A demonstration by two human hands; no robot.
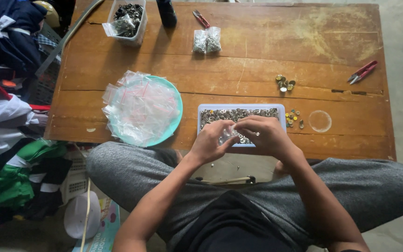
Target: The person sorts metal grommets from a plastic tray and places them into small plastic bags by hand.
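Both hands meet at the near edge of the wooden table (pixel 267 51), just over the white tray (pixel 283 109) full of small round metal rings; the left hand (pixel 209 141) and the right hand (pixel 263 135) pinch a tiny clear bag (pixel 227 135) between their fingertips, holding it over the tray. To do this well, it seems best to hold the thin, crinkly bag open and steady so the shiny little rings slip in and none roll away. On the left a round teal plate (pixel 176 119) holds a heap of soft clear bags (pixel 138 107), two filled bags (pixel 206 41) lie far back, and red snips (pixel 363 71) rest on the right.
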